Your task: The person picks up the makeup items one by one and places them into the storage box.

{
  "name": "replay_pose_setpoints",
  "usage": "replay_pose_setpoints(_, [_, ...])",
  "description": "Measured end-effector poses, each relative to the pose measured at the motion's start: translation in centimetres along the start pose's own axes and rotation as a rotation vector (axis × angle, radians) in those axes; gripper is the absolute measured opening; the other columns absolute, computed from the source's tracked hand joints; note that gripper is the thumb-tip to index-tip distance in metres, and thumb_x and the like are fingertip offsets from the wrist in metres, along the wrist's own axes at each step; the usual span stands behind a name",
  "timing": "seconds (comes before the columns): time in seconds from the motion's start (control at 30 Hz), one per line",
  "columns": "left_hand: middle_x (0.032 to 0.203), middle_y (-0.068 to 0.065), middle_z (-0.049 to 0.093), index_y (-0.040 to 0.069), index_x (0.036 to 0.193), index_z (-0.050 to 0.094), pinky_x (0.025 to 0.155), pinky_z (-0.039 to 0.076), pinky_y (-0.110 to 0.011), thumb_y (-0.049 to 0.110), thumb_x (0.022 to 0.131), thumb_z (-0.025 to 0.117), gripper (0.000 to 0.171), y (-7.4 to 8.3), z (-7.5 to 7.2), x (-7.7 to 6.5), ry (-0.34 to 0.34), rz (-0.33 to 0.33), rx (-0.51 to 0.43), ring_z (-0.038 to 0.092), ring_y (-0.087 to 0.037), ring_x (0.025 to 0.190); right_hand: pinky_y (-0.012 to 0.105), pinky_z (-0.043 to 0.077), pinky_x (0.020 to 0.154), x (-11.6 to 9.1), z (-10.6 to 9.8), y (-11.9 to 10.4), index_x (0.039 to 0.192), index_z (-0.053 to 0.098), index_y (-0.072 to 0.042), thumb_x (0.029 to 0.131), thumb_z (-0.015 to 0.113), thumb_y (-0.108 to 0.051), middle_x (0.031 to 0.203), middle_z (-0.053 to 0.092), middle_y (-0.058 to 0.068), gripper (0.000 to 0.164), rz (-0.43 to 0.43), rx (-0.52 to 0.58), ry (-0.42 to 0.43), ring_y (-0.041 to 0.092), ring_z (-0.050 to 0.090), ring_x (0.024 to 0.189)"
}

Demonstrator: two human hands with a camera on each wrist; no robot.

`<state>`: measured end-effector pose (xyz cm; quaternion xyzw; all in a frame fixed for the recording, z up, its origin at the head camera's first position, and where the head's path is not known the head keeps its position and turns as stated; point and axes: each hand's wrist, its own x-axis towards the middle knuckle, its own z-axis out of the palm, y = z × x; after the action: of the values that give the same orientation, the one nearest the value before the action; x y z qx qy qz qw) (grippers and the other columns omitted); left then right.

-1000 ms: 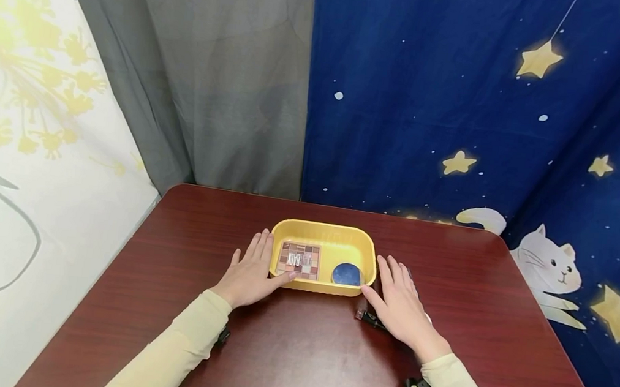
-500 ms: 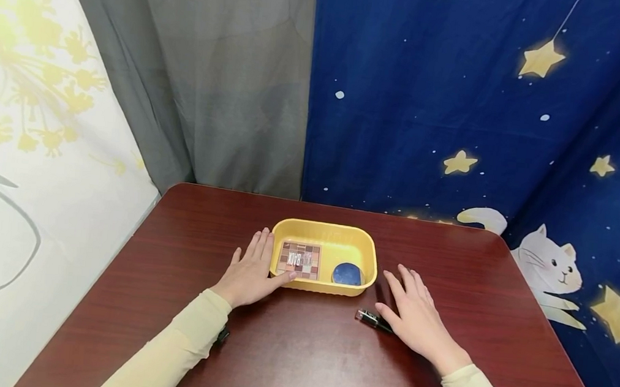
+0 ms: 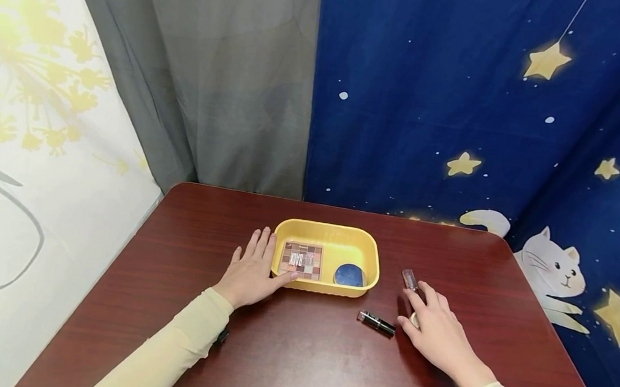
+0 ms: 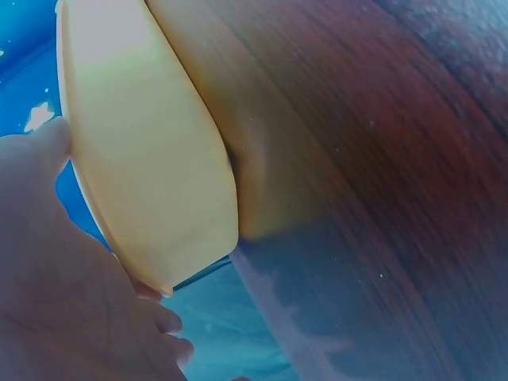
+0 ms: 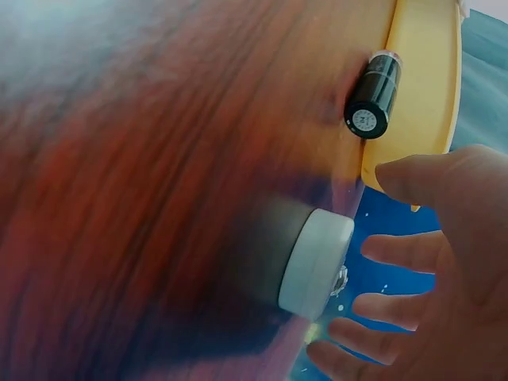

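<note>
A yellow tray (image 3: 322, 288) holds a square makeup palette (image 3: 301, 260) at its left and a dark blue round compact (image 3: 349, 275) at its right. My left hand (image 3: 250, 274) lies along the tray's left side, fingers straight, thumb over the front rim. My right hand (image 3: 438, 334) hovers right of the tray with spread, slightly bent fingers. Below it is a round white item (image 3: 414, 319), which looks like a small jar (image 5: 317, 262) in the right wrist view, apart from the fingers. A clear-ended tube (image 3: 409, 279) shows ahead of the fingertips. A black lipstick (image 3: 377, 323) lies left of the thumb.
The dark red-brown table (image 3: 295, 364) has rounded far corners. A grey curtain (image 3: 230, 88) and a blue star-patterned curtain (image 3: 406, 103) hang behind it. A white patterned surface (image 3: 52, 226) is on the left.
My right hand has left the tray's right side and moved right and toward me, uncovering the lipstick, the clear-ended tube and part of the white item. My left hand stays on the tray.
</note>
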<state>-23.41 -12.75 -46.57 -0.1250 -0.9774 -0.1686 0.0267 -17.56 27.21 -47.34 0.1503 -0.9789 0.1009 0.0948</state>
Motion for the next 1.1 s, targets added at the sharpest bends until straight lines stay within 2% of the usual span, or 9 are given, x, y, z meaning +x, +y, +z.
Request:
replay_pose_setpoints(0.2, [0.168, -0.013, 0.007, 0.004, 0.161, 0.014, 0.113, 0.019, -0.067, 0.078, 0.089, 0.048, 0.108, 0.2, 0.5, 0.0, -0.011, -0.008, -0.006, 0.006, -0.033, 0.153, 0.056, 0.054, 0.065, -0.8, 0.1, 0.8, 0.126, 0.068, -0.012, 0.087, 0.078, -0.03, 0.133, 0.051, 0.02, 0.044, 0.032, 0.027, -0.027, 0.038, 0.054, 0.107])
replay_pose_setpoints(0.4, [0.167, -0.015, 0.01, 0.004, 0.161, 0.015, 0.112, 0.019, -0.067, 0.078, 0.089, 0.048, 0.109, 0.4, 0.5, -0.1, -0.004, 0.003, -0.009, 0.007, -0.032, 0.153, 0.053, 0.053, 0.064, -1.8, 0.0, 1.7, 0.119, 0.072, -0.011, 0.083, 0.081, -0.026, 0.12, 0.057, 0.015, 0.041, 0.059, 0.022, -0.037, 0.033, 0.058, 0.098])
replay_pose_setpoints(0.57, [0.167, -0.015, 0.01, 0.002, 0.161, 0.014, 0.112, 0.019, -0.069, 0.077, 0.09, 0.047, 0.107, 0.4, 0.4, -0.1, -0.007, 0.004, -0.004, 0.008, -0.033, 0.153, 0.047, 0.052, 0.063, -2.1, -0.2, 2.0, 0.117, 0.073, -0.011, 0.079, 0.084, -0.022, 0.107, 0.058, 0.01, 0.041, 0.048, 0.011, -0.006, 0.029, 0.059, 0.089])
replay_pose_setpoints(0.77, [0.168, -0.012, 0.008, 0.002, 0.161, 0.014, 0.112, 0.02, -0.068, 0.078, 0.09, 0.046, 0.108, 0.1, 0.4, 0.0, -0.008, 0.006, 0.018, 0.008, -0.032, 0.153, 0.037, 0.043, 0.058, -2.2, -0.3, 2.2, 0.111, 0.074, -0.01, 0.076, 0.084, -0.02, 0.089, 0.055, 0.003, 0.038, 0.028, 0.011, 0.018, 0.019, 0.051, 0.073])
replay_pose_setpoints(0.9, [0.168, -0.012, 0.006, 0.002, 0.161, 0.012, 0.112, 0.019, -0.067, 0.077, 0.09, 0.047, 0.109, 0.1, 0.3, -0.1, -0.014, 0.005, 0.012, 0.007, -0.031, 0.154, 0.035, 0.041, 0.056, -2.0, -0.3, 2.3, 0.109, 0.074, -0.01, 0.076, 0.085, -0.02, 0.086, 0.053, 0.002, 0.037, 0.009, 0.017, 0.027, 0.015, 0.047, 0.067])
replay_pose_setpoints(1.1, [0.168, -0.012, 0.006, 0.004, 0.161, 0.009, 0.113, 0.02, -0.065, 0.077, 0.091, 0.046, 0.108, 0.1, 0.1, -0.1, -0.021, 0.005, -0.003, 0.007, -0.03, 0.154, 0.035, 0.042, 0.055, -1.7, -0.4, 2.2, 0.108, 0.073, -0.01, 0.075, 0.086, -0.018, 0.088, 0.054, 0.002, 0.036, -0.01, 0.039, 0.042, 0.013, 0.048, 0.065])
